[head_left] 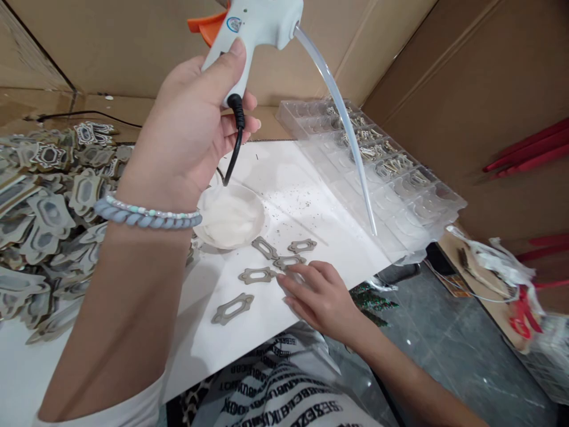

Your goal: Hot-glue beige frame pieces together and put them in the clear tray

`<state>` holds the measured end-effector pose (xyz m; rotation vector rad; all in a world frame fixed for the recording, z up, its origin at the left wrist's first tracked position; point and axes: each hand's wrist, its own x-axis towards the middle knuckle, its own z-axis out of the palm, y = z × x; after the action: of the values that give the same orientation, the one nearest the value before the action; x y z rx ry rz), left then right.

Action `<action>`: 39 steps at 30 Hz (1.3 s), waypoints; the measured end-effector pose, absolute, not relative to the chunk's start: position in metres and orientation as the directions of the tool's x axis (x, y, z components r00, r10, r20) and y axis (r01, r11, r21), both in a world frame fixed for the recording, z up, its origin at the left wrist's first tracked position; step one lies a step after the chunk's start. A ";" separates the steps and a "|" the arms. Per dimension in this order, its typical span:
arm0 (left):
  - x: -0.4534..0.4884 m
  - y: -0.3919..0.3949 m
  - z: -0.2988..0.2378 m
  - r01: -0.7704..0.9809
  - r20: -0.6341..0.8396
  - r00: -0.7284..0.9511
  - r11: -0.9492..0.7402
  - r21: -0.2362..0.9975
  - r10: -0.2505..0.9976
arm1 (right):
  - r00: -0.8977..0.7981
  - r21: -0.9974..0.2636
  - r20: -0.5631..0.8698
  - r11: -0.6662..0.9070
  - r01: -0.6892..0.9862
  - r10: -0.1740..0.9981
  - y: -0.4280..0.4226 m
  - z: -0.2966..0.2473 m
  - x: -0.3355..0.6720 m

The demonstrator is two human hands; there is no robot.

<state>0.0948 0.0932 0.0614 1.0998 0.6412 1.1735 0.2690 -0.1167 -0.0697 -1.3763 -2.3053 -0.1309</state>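
A white glue gun (255, 35) with an orange trigger (208, 28) is raised at the top of the head view, its nozzle out of frame. My left hand (200, 107) is closed around its handle, thumb on the side. A long translucent glue stick (342, 112) curves down from the gun's back. Lower down, my right hand (317, 293) rests over the white board with fingers stretched out. Its fingertips are close to a flat grey frame-shaped piece (256, 275) and another such piece (290, 261); whether they touch cannot be made out. Nearer me lies a separate piece (232, 309).
A white round dish (231, 222) sits behind the pieces on the white board (284, 172). Many similar pieces are heaped (48, 207) at left. A clear compartment tray (391, 196) with small metal parts stands at right. Cardboard walls (146, 53) rise behind.
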 end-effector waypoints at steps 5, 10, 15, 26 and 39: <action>0.095 0.092 0.063 -0.388 0.180 0.320 -0.044 0.921 0.930 | -0.498 -0.068 0.439 0.580 0.812 0.748 -0.134 -0.073 0.272; 0.095 0.093 0.062 -0.364 0.185 0.322 -0.058 0.929 0.928 | -0.512 -0.118 0.549 0.668 0.735 0.661 -0.146 -0.073 0.272; 0.095 0.093 0.061 -0.369 0.182 0.328 -0.052 0.928 0.927 | -0.495 -0.140 0.597 0.690 0.710 0.631 -0.145 -0.072 0.268; 0.097 0.090 0.064 -0.375 0.176 0.337 -0.039 0.926 0.925 | -0.527 0.022 0.713 0.736 0.676 0.463 -0.073 -0.059 0.250; 0.101 0.087 0.065 -0.326 0.139 0.335 -0.024 0.945 0.932 | -0.570 0.045 0.670 0.740 0.671 0.476 -0.066 -0.071 0.244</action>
<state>0.1008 0.0865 0.0653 1.1787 0.6721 1.1347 0.2445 -0.0662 -0.0711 -0.8599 -2.2872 -0.3905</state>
